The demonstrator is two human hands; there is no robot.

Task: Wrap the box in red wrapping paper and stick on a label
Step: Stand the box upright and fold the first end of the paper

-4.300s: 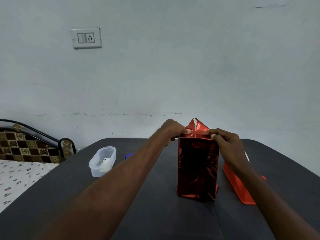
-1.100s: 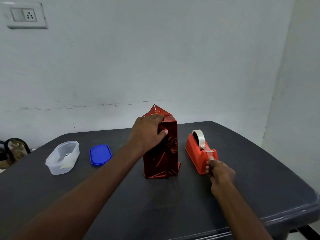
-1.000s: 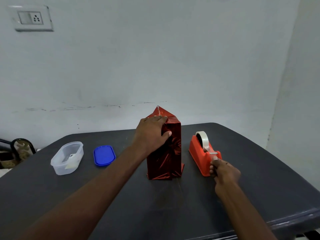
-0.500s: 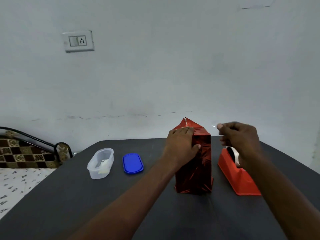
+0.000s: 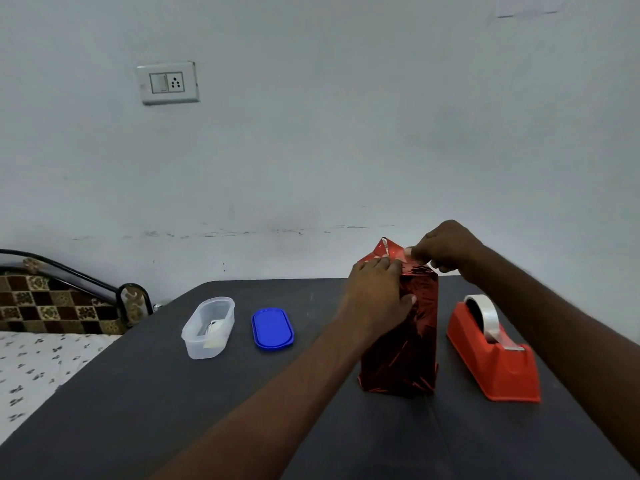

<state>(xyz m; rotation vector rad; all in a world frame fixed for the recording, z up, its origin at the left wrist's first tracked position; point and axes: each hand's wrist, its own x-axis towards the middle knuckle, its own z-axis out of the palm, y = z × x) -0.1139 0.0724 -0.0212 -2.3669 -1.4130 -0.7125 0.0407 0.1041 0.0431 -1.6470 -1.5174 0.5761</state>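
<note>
On the left of the dark tabletop [image 5: 138, 393] stands 1 clear plastic tub [image 5: 208, 328], uncovered, with a few pale slips inside that are too small to identify; just beside it lies its blue lid [image 5: 272, 328], flat and apart from the tub. Further right, the box in red wrapping paper [image 5: 405, 344] stands upright on end, near the middle of the tabletop. The left hand [image 5: 377, 296] wraps its upper side, thumb curled round the front face, bracing it. The right hand [image 5: 446, 247] pinches at the folded top flap; whether a strip of tape sits between its fingers I cannot tell. The foil looks thin, slick and crease-prone, the box probably light, so gripping the stiff body seems wisest. The red tape dispenser [image 5: 498, 362] sits just right of it.
</note>
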